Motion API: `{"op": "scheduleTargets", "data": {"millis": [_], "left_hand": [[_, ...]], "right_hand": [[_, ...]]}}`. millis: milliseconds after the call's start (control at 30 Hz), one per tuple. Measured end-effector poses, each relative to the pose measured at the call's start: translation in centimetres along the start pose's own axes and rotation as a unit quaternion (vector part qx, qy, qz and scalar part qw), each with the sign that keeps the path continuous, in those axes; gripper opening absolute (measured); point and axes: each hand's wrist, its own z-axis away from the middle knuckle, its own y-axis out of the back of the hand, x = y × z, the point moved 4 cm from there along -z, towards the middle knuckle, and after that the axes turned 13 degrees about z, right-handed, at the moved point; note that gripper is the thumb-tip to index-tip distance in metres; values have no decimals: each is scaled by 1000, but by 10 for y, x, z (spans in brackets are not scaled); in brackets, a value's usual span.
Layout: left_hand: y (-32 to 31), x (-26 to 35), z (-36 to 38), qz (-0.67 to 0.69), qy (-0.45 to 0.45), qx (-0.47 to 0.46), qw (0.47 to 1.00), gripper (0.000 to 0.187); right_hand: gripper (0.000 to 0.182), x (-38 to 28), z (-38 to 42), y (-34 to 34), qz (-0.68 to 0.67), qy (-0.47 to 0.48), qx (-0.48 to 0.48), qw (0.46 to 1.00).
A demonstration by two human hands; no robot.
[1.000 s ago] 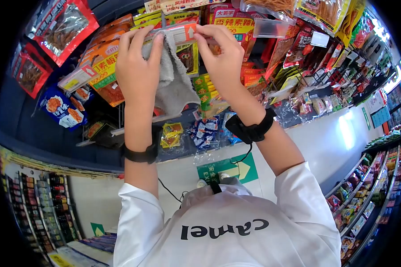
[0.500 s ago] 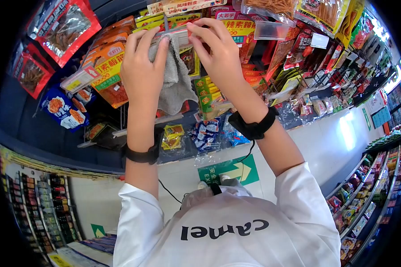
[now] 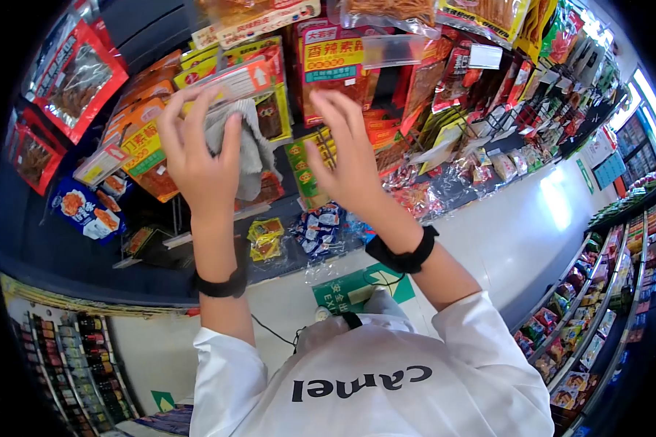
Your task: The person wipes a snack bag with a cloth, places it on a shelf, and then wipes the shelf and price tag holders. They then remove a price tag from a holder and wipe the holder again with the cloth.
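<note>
A grey cloth [image 3: 251, 156] hangs from my left hand [image 3: 202, 160], pinched between its thumb and fingers. Just beyond those fingertips is a price-tag holder [image 3: 242, 81] with a red arrow on its label, partly covered by the hand and cloth. My right hand [image 3: 351, 160] is apart from the cloth, its fingers spread and slightly curved with nothing in them. Behind it hangs a red and yellow snack packet [image 3: 334, 62], and green and yellow packets [image 3: 305, 173] lie just to its left. Both wrists wear black bands.
More snack packets hang on the rack, including a red one [image 3: 80, 80] at far left and an orange one [image 3: 147, 138]. Below them a dark shelf [image 3: 284, 269] holds blue packets [image 3: 318, 229] and yellow packets [image 3: 266, 239]. A green floor sign [image 3: 335, 293] lies near my feet.
My right hand has come away from the price-tag holder and moved down, its fingers opening. My left hand has shifted left and down with the cloth. The holder now shows its arrow label.
</note>
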Motion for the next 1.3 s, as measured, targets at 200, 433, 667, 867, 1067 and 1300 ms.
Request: {"op": "scheduleTargets", "data": {"millis": [200, 433, 667, 867, 1067, 1300], "left_hand": [[-42, 46, 29, 35, -20, -77, 996, 28], [-151, 101, 106, 94, 106, -125, 982, 22], [-246, 122, 170, 111, 268, -172, 941, 20], [-271, 122, 203, 73, 377, -230, 894, 44], [-286, 121, 216, 54, 354, -244, 901, 49], [-293, 122, 212, 64, 355, -226, 905, 51]], "right_hand": [[46, 53, 64, 36, -17, -23, -51, 998], [44, 177, 95, 97, 103, -4, -80, 991], [43, 269, 110, 96, 34, 38, -212, 976], [25, 289, 111, 85, -28, -15, -205, 978], [8, 287, 113, 88, -19, 56, -135, 989], [17, 288, 124, 100, -39, 76, -99, 991]]}}
